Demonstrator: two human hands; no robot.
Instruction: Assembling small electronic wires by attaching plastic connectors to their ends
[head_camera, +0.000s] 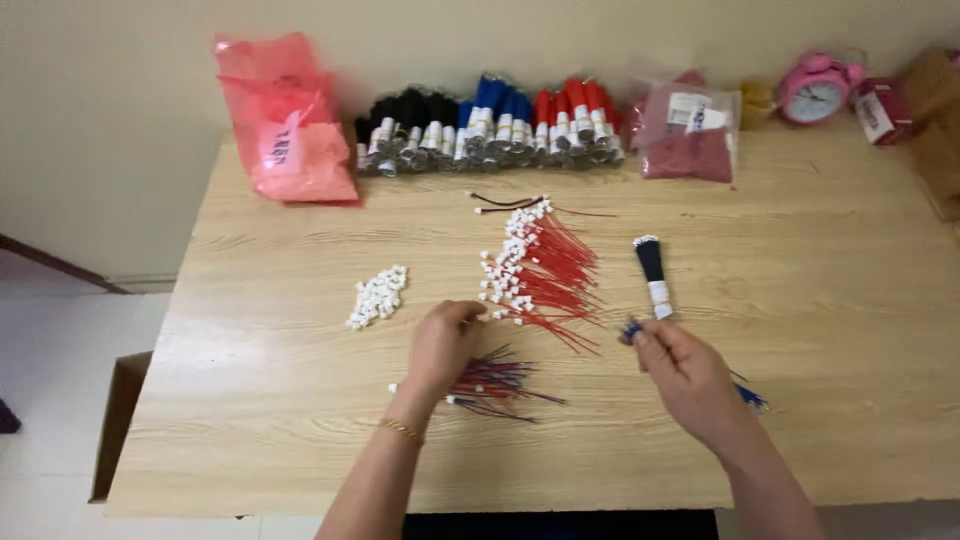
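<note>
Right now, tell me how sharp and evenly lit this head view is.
Head view: soft, even light, no glare on the wooden table; faint shadows under both hands. The right hand and its blue wires look slightly blurred; the left hand is sharper. The table edges bow a little.

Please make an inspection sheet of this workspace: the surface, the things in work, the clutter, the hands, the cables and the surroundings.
Surface: wooden table, light, bare at right.
Job's things: white connectors in a small heap; red wires with white ends in a row; mixed wires beside left hand.
Clutter: pink bag, bundled wire rolls along the wall, red packet, pink clock.
Hands: left hand on the table at the mixed wires; right hand pinches blue wires.
Cables: black bundle lies apart.
Surroundings: cream wall; cardboard box on the floor at left.
</note>
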